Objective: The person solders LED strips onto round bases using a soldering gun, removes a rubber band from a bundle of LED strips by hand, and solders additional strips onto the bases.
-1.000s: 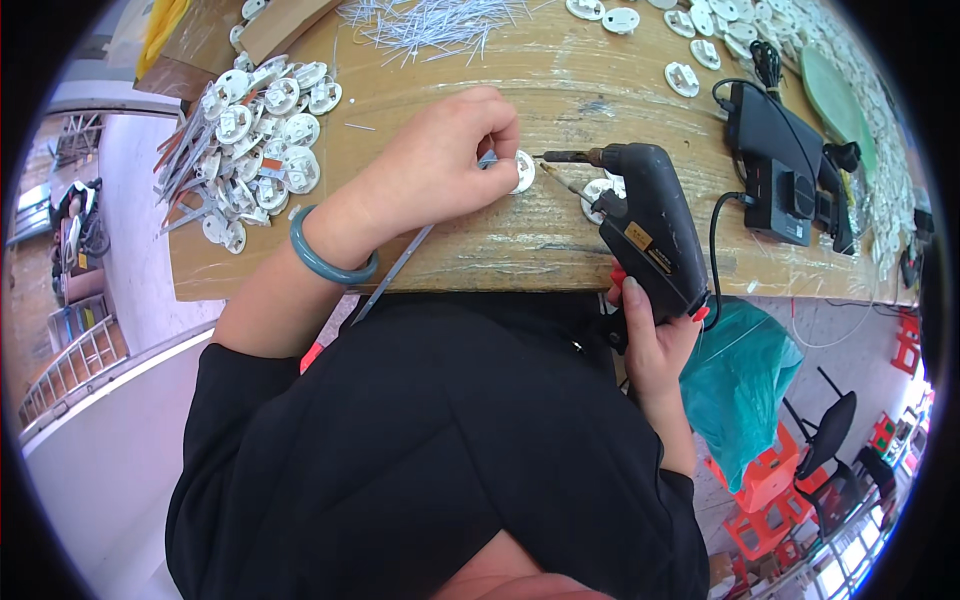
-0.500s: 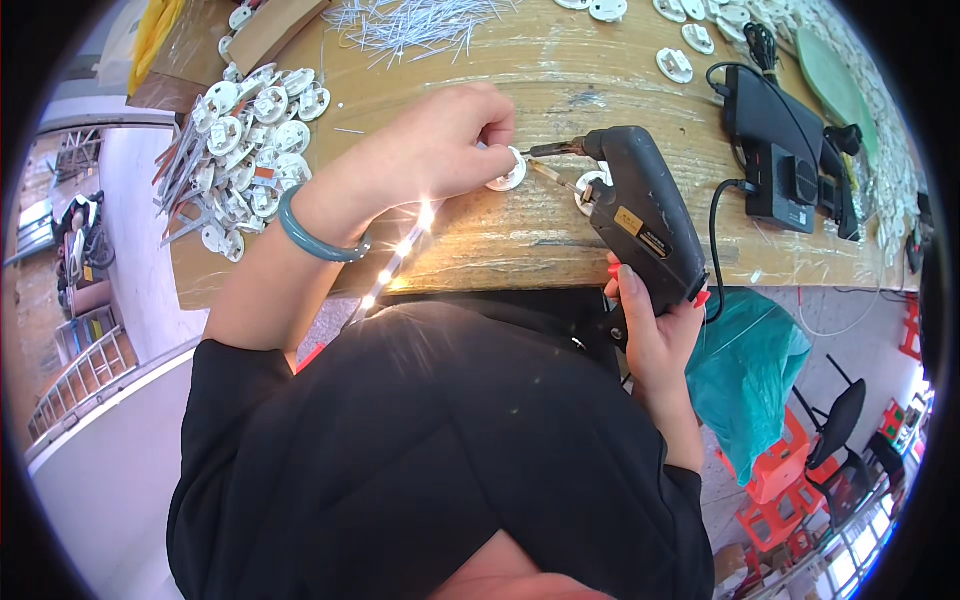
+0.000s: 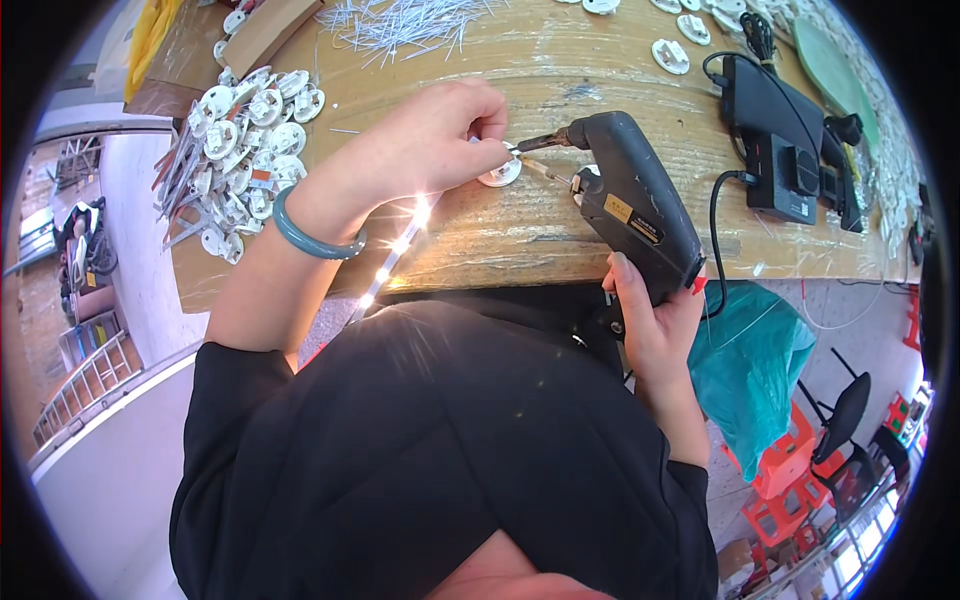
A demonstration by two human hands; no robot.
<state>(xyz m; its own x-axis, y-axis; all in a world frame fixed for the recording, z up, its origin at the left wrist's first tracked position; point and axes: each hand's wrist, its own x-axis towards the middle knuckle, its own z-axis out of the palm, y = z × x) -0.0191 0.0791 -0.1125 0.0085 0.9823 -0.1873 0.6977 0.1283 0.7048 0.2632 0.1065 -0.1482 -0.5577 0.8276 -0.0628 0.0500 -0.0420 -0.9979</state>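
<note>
My right hand (image 3: 655,335) grips a black pistol-shaped soldering gun (image 3: 640,190) by its handle. The gun's dark tip and thin feed tube point left, with the tip at the upper edge of a small round white fitting (image 3: 501,175) on the table. At that fitting, my left hand (image 3: 450,135) is closed, thumb and fingers pinched together; what lies between them is hidden. Another pale part (image 3: 591,171) is mostly covered by the gun. Below my left wrist a lit LED strip (image 3: 400,246) runs down toward the table's front edge.
Several white fittings and flat strips lie in a pile (image 3: 245,150) at left. Thin white wires (image 3: 405,25) are heaped at the back. Right stand a black corded box (image 3: 780,180) and a green plate (image 3: 840,80). A teal bag (image 3: 750,370) hangs below the table edge.
The soldering gun has shifted slightly up and left, covering more of the pale part behind it. My left hand stays pinched at the fitting. The whole view has shifted a little.
</note>
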